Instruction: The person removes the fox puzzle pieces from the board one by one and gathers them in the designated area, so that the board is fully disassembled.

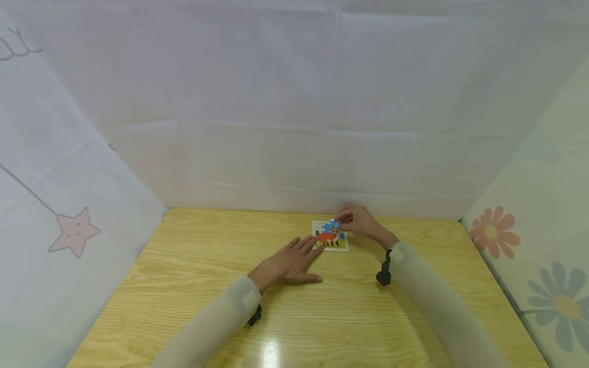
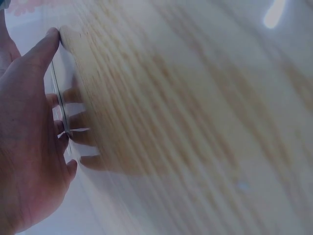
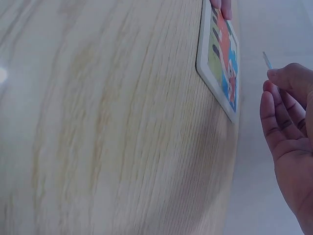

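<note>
A small jigsaw puzzle [image 1: 341, 249] in a white-bordered tray lies near the table's back edge, showing an orange animal on green and blue. My left hand [image 1: 294, 260] is spread palm down, its fingertips touching the tray's left side. In the left wrist view that hand [image 2: 29, 127] hides the puzzle. Above the top right of the tray, my right hand [image 1: 362, 223] pinches a blue puzzle piece [image 1: 334, 223] between thumb and fingers. The right wrist view shows the piece [image 3: 267, 60] edge-on, raised apart from the tray [image 3: 213, 87].
The wooden table [image 1: 207, 255] has a glossy top with a light reflection near its front. A pale cloth wall [image 1: 257, 153] stands right behind the puzzle. Printed side sheets, one with a pink star [image 1: 74, 232] and one with flowers [image 1: 495, 232], border the table.
</note>
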`<state>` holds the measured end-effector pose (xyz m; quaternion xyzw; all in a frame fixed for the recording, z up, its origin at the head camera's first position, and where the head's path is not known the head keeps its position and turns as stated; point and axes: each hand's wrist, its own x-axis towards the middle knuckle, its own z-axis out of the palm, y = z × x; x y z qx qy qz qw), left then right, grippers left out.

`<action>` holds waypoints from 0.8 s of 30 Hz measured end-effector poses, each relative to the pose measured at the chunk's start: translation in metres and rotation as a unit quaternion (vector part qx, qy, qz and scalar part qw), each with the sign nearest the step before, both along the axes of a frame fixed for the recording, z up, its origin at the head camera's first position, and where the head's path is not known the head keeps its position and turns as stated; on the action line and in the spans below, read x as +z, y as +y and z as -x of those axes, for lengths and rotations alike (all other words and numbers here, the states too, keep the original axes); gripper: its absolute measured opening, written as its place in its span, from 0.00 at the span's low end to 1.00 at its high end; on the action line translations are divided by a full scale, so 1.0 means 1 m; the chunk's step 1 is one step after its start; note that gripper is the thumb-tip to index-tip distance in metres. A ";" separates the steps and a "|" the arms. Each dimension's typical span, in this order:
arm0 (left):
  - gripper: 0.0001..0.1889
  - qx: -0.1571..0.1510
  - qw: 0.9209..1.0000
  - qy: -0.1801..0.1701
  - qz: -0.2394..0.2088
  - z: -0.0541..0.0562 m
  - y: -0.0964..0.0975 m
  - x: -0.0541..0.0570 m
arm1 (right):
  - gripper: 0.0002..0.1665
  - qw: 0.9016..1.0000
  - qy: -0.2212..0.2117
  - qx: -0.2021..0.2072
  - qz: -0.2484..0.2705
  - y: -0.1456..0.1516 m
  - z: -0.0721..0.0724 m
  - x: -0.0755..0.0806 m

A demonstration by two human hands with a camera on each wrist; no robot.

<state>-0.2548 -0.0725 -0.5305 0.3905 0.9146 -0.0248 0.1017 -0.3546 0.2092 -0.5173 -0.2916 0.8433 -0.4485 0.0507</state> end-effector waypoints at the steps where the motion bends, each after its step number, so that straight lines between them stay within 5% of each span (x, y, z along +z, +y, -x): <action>1: 0.50 -0.001 1.000 -0.001 -0.002 0.000 0.000 0.000 | 0.11 1.000 -0.001 -0.002 0.001 0.003 -0.001 0.001; 24: 0.50 -0.005 1.000 -0.001 -0.011 0.001 0.000 -0.004 | 0.10 0.998 0.026 -0.043 -0.030 0.061 -0.015 0.000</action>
